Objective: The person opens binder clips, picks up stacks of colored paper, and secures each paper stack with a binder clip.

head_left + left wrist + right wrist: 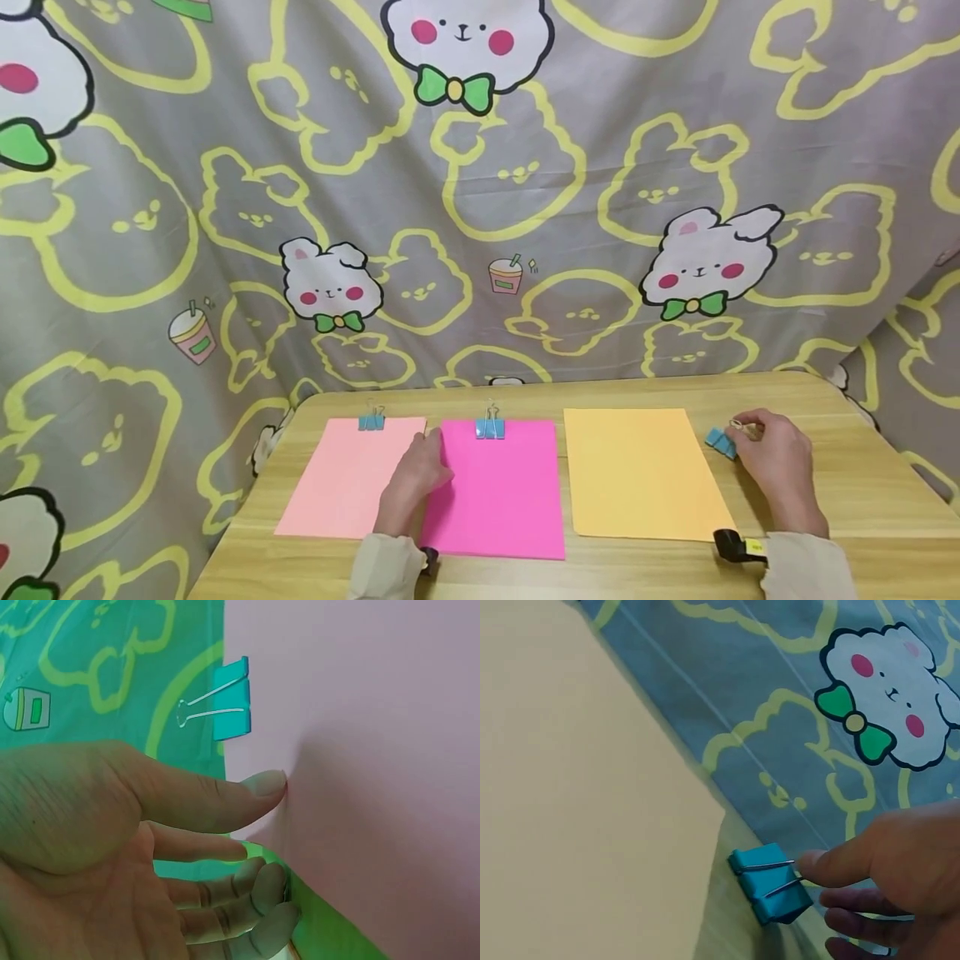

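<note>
My left hand point(414, 477) is at the left edge of the magenta paper point(498, 500), thumb over the sheet and fingers beyond its edge, pinching it. A blue binder clip point(490, 429) grips that sheet's top edge, its wire handles upright in the left wrist view's sideways angle. To the right, my right hand point(780, 458) holds another blue binder clip point(771, 879) by its wire handles between thumb and fingers. This clip's jaws look closed, apart from the yellow-orange paper point(641, 475) beside it. That sheet bears no clip.
At the left lies a pale pink paper point(337, 483) with a blue binder clip point(371, 422) on its top edge. All three sheets rest on a wooden table point(877, 467). Behind it hangs a grey curtain point(465, 333) with cartoon prints.
</note>
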Demonstrator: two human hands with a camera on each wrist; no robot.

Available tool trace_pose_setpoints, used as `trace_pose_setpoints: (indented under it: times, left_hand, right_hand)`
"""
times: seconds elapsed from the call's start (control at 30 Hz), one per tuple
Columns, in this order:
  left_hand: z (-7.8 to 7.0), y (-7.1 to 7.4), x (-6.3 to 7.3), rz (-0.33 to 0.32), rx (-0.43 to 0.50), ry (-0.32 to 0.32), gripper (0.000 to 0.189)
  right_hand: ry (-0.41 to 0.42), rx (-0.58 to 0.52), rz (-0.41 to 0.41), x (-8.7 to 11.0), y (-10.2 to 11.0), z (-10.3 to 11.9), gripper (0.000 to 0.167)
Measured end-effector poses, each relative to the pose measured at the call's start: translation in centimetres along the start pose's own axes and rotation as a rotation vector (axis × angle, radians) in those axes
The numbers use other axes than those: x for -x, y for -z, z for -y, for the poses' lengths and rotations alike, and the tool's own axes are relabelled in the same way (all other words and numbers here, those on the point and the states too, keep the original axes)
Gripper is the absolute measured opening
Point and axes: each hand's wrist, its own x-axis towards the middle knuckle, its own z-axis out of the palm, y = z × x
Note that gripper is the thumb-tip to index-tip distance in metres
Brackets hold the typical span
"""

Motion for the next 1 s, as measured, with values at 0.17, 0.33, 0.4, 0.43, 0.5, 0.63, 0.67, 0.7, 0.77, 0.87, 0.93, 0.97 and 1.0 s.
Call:
trace_pose_setpoints:
  times: [0.17, 0.33, 0.4, 0.43, 0.5, 0.63, 0.67, 0.7, 0.77, 0.87, 0.93, 0.97, 1.0]
  left_hand:
    - [-1.0, 0.6, 0.1, -0.002, -0.084, -0.056, 0.035]
    - [-2.7, 0.8, 0.2, -0.091, -0.15, -0.197, 0.018]
    - [-3.5, 0.7, 0.1, -0.165, -0.132, -0.276, 0.021]
    - [-3.9, 0.6, -0.1, -0.196, -0.108, -0.32, 0.024]
    - [-5.0, 0.2, -0.4, -0.226, -0.041, -0.407, 0.027]
    - [-7.6, -1.2, -1.1, -0.138, 0.093, -0.534, 0.03]
    - [-8.3, -1.7, -1.2, -0.102, 0.11, -0.553, 0.032]
    - [-8.9, -2.3, -1.3, -0.061, 0.125, -0.569, 0.034]
    - [-10.1, -3.4, -1.5, -0.003, 0.124, -0.596, 0.037]
    - [-11.7, -4.8, -1.8, 0.057, 0.1, -0.637, 0.041]
    - [-12.6, -5.5, -2.0, 0.078, 0.083, -0.661, 0.044]
    - [-13.0, -5.9, -2.2, 0.086, 0.074, -0.668, 0.045]
    - [-13.4, -6.2, -2.3, 0.093, 0.072, -0.666, 0.046]
  right_hand:
    - [0.008, -0.009, 0.089, -0.3, 1.3, 0.0, 0.026]
    - [0.023, -0.021, 0.209, -0.6, 2.6, -0.2, 0.028]
    - [0.021, -0.025, 0.255, -0.7, 3.0, -0.3, 0.028]
    - [0.023, -0.026, 0.272, -0.7, 3.2, -0.3, 0.028]
    - [0.02, -0.024, 0.288, -0.7, 3.5, -0.3, 0.029]
    - [0.003, -0.027, 0.307, -0.6, 4.0, -0.4, 0.031]
    - [-0.005, -0.031, 0.316, -0.6, 4.2, -0.5, 0.033]
    - [-0.01, -0.034, 0.316, -0.5, 4.3, -0.5, 0.032]
    - [-0.023, -0.04, 0.315, -0.4, 4.5, -0.5, 0.033]
    - [-0.037, -0.057, 0.312, -0.4, 4.9, -0.5, 0.033]
    - [-0.048, -0.064, 0.308, -0.4, 5.1, -0.5, 0.034]
    - [-0.053, -0.067, 0.308, -0.4, 5.2, -0.5, 0.035]
    - [-0.057, -0.07, 0.31, -0.4, 5.4, -0.5, 0.036]
